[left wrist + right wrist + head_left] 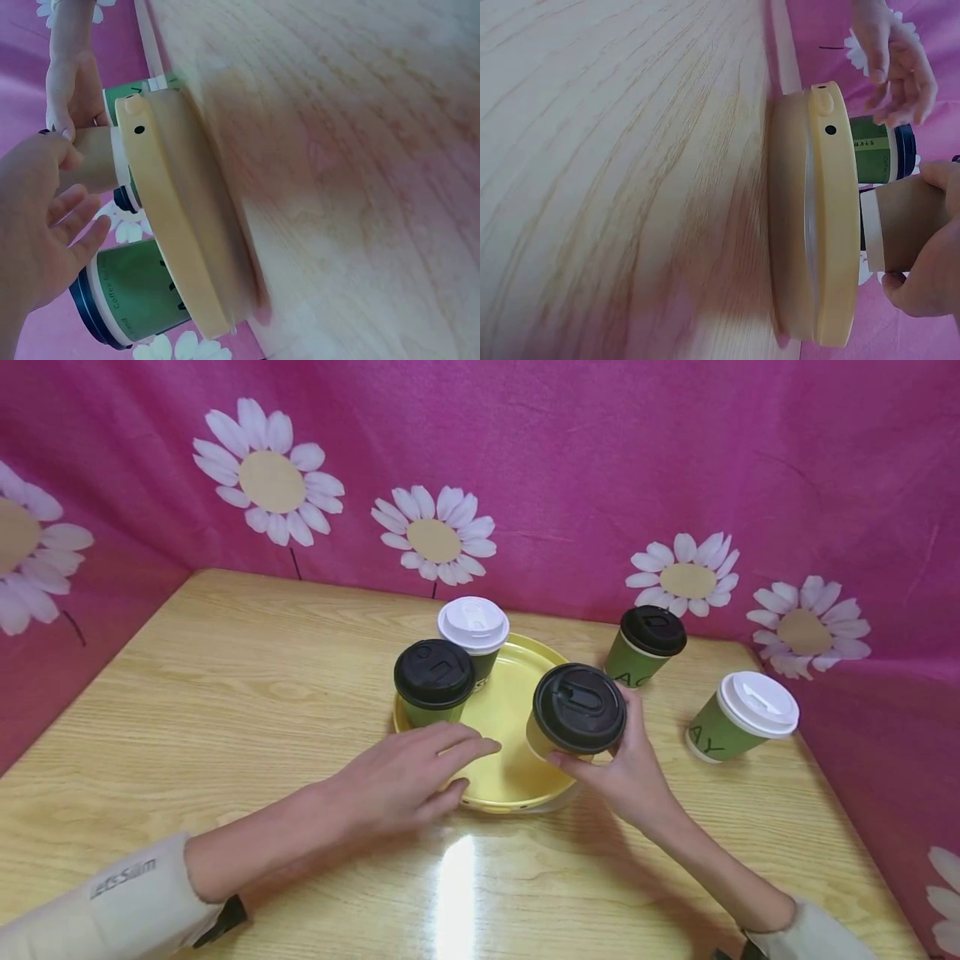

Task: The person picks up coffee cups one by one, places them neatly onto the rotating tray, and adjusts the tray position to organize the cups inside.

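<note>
My right hand (626, 768) grips a brown paper coffee cup (907, 221) with a black lid (580, 706), holding it upright at the right side of a round yellow tray (510, 768). In the right wrist view the cup's white base band is beside the tray's rim; whether it touches the tray I cannot tell. My left hand (408, 772) hovers over the tray's front left edge, fingers loosely bent and holding nothing. On the tray's left part stand a green cup with a black lid (433, 681) and, behind it, a dark cup with a white lid (474, 625).
Right of the tray, a green cup with a black lid (645, 645) stands near the back, and another green cup with a white lid (738, 717) stands farther right. A pink curtain (540, 468) with daisies borders the wooden table (262, 693).
</note>
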### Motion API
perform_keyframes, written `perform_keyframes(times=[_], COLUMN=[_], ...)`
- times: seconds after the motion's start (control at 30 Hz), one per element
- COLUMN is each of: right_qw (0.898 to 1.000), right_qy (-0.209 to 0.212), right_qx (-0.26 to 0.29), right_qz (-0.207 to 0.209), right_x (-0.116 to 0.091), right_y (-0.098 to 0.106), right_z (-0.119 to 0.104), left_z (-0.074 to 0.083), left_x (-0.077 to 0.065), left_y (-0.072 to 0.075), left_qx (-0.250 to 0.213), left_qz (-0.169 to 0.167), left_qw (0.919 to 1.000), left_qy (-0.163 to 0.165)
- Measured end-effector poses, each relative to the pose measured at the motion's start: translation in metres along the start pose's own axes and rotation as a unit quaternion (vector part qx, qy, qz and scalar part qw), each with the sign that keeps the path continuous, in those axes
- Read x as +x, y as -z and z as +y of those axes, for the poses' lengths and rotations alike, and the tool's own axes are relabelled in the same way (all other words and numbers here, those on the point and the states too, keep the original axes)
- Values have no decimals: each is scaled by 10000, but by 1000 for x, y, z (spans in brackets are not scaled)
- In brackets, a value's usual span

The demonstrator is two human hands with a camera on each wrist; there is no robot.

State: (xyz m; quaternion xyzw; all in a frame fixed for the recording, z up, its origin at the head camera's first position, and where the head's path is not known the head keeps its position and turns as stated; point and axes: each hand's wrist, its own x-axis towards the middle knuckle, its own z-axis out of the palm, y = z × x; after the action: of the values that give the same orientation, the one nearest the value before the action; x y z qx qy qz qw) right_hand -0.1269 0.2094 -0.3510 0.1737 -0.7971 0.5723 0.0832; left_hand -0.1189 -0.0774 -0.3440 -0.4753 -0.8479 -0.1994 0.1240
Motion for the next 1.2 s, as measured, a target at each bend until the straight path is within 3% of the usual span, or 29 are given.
perform_keyframes(times=[0.27,0.57,1.2], right_qw=[9998,9984,9951], right_qy=[11,-318,-315], right_qx=[119,-273,-520], right_qz=[-138,-369,-777], right_x=[1,2,4], right_y=[-5,-10,-25], right_z=[0,-1,-1], left_z=[-1,-1,0], left_x=[1,2,4], left_y=[3,5,9], left_qx=[89,33,61], left_qz=[729,1167,1296], left_qw=[9972,9928,9912], left_qy=[-163,-265,-251])
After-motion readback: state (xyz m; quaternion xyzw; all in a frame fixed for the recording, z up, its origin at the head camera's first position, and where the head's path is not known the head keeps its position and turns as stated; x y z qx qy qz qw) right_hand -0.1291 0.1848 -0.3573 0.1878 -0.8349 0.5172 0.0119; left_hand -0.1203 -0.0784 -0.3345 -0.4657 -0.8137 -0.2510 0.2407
